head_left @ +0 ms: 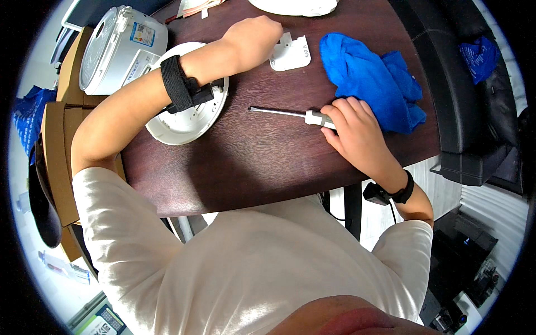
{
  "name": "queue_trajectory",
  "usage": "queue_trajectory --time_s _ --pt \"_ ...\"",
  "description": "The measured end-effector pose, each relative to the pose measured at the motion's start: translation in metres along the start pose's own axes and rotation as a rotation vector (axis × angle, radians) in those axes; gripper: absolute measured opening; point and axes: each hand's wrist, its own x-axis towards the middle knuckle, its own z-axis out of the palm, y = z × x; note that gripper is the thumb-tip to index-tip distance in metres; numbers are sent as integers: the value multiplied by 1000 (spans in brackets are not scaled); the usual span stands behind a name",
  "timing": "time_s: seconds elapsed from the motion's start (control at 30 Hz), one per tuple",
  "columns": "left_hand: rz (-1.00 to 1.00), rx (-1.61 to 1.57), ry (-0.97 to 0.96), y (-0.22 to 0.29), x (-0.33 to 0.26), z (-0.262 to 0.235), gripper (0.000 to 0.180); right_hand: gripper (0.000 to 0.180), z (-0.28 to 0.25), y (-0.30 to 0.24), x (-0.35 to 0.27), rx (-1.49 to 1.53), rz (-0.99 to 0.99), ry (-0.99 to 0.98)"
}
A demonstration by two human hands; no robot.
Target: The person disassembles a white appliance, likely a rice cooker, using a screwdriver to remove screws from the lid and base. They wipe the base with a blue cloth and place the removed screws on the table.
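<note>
My right hand (358,134) lies at the table's right side with its fingers around the handle of a flathead screwdriver (307,115). The shaft points left, flat over the tabletop. My left hand (254,43) is stretched to the far middle, its fingers curled under; whatever they may hold is hidden. Just right of it lies a small white plastic plate (292,54) with cut-outs. Beneath my left forearm rests a round white plastic cover (184,129), partly hidden by the arm and wrist strap. A crumpled blue cloth (368,75) lies beyond my right hand.
A white appliance like a rice cooker (125,53) lies tipped at the far left, by cardboard boxes (58,162). Another white part (296,5) sits at the table's far edge. A black sofa (463,123) stands right of the brown table (268,167). A cable hangs from my right wrist device.
</note>
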Motion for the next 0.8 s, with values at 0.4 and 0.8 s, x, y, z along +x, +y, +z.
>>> queue_trajectory --time_s 0.4,0.8 --pt "-31 84 -28 6 -5 0 11 34 4 2 -1 -22 -40 69" --pt "-36 38 12 6 -5 -10 10 33 7 2 -3 -36 -39 96"
